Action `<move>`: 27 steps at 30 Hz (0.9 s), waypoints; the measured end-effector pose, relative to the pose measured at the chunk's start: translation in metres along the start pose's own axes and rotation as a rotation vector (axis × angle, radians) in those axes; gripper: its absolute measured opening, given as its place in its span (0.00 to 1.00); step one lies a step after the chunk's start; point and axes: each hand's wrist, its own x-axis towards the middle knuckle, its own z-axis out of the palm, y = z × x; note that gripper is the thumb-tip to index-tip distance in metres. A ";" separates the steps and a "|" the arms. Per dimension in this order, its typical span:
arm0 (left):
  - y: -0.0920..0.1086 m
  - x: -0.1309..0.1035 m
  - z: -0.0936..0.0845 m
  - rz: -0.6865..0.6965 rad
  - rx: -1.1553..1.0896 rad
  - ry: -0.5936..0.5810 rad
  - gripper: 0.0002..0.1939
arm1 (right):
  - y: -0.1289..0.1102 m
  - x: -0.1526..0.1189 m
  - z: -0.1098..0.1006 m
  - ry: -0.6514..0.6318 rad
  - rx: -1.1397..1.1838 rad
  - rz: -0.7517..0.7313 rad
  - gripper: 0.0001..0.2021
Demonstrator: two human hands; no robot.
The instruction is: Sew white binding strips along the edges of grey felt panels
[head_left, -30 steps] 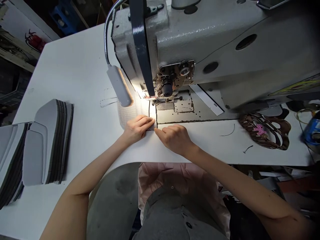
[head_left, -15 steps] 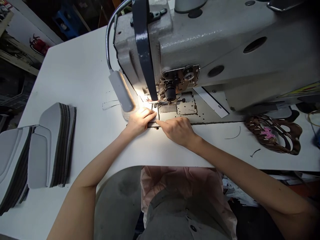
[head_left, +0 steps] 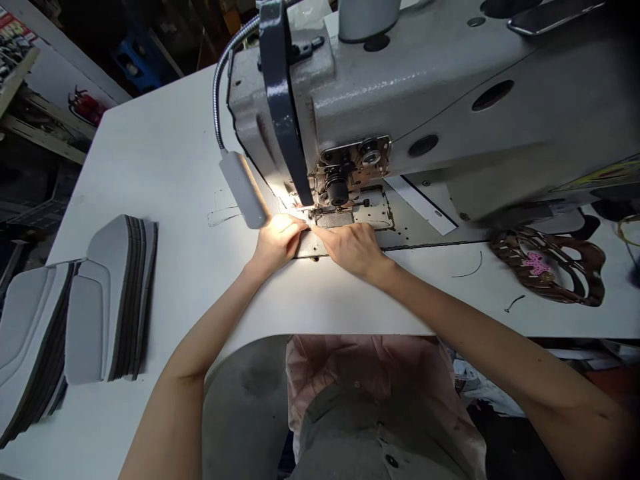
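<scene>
A grey sewing machine [head_left: 370,87] stands over the work, its presser foot [head_left: 313,212] lit by a small lamp. A light grey mesh fabric piece [head_left: 271,202] lies under the needle area, mostly covered by the lamp and my fingers. My left hand [head_left: 277,239] presses on it just left of the foot, fingers together. From the right, my right hand [head_left: 354,248] has its fingers curled, thumb and index at the fabric's near edge by the foot. Exactly how the fingertips grip is hard to see.
Stacks of grey padded panels [head_left: 87,327] lie on the white table [head_left: 165,167] at left. The lamp [head_left: 243,190] hangs close above my left hand. A brown hair claw clip [head_left: 550,267] and thread scraps lie at right. A white ruler-like strip [head_left: 423,205] rests on the machine bed.
Both hands have moved slightly away from me toward the presser foot, and the fabric has moved with them. The near part of the machine bed, earlier under fabric, now shows. The view has shifted a little.
</scene>
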 end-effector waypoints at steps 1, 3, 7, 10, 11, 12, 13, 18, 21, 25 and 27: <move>-0.002 0.001 0.001 0.003 -0.007 -0.006 0.13 | 0.000 0.001 0.001 0.008 -0.001 -0.006 0.24; -0.006 0.003 0.003 0.012 -0.013 -0.023 0.13 | -0.001 0.001 0.004 0.019 -0.008 -0.033 0.24; -0.015 0.005 0.010 -0.043 0.000 -0.053 0.14 | -0.002 0.000 0.008 0.042 -0.012 -0.072 0.22; -0.016 0.005 0.012 -0.110 0.019 -0.067 0.15 | -0.003 -0.002 0.009 0.064 0.001 -0.070 0.21; -0.016 0.005 0.013 -0.127 0.026 -0.069 0.15 | -0.003 -0.002 0.010 0.071 0.006 -0.069 0.21; -0.016 0.005 0.013 -0.140 0.032 -0.070 0.15 | -0.003 -0.002 0.011 0.079 0.011 -0.068 0.21; -0.015 0.006 0.013 -0.149 0.036 -0.071 0.16 | -0.002 -0.003 0.012 0.085 0.014 -0.066 0.21; -0.015 0.009 0.012 -0.167 0.062 -0.094 0.14 | -0.001 -0.003 0.015 0.097 0.011 -0.076 0.23; -0.015 0.011 0.011 -0.162 0.071 -0.090 0.13 | -0.001 -0.004 0.016 0.100 0.017 -0.079 0.23; -0.012 0.010 0.011 -0.111 0.062 -0.047 0.13 | -0.002 -0.004 0.017 0.116 0.015 -0.062 0.22; -0.010 0.009 0.011 -0.086 0.046 -0.027 0.13 | -0.002 -0.004 0.017 0.129 0.010 -0.064 0.21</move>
